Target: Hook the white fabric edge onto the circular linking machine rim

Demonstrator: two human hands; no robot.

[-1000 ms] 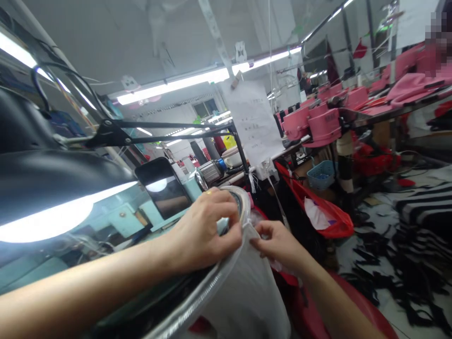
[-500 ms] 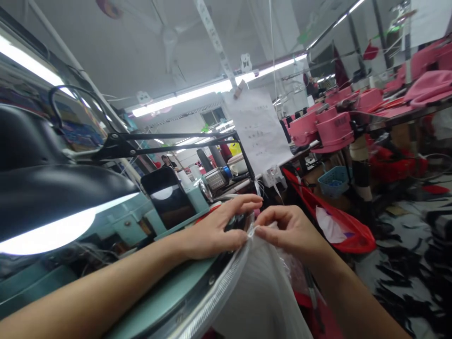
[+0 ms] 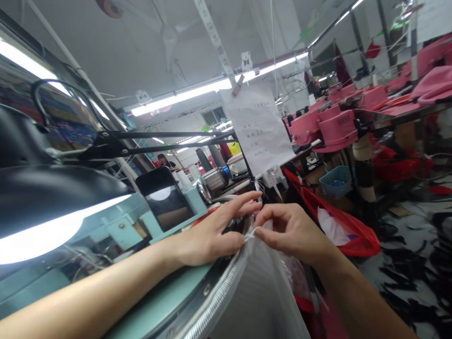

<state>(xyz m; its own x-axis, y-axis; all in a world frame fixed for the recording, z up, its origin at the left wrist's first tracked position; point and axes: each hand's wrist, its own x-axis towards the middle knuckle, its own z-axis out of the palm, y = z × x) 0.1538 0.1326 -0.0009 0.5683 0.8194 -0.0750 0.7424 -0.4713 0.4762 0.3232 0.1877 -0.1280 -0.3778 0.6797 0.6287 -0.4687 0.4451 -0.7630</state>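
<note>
A sheer white fabric hangs from the curved rim of a round, light-green machine, and a ribbed band follows its upper edge. My right hand pinches the far end of that edge between thumb and forefinger. My left hand lies over the rim with its fingers stretched forward and its thumb held apart, the thumb tip touching the fabric's edge. Between the two hands a little of the gathered white edge shows. The underside of the left palm is hidden.
A black lamp hangs low at the left. Behind my left hand stands a phone. A handwritten sheet hangs ahead. To the right are a red cloth sling, a blue basket and pink knit pieces.
Both hands stay at the rim, the right still pinching the fabric. The left thumb has drawn slightly back from the right fingertips. The view has shifted a little.
</note>
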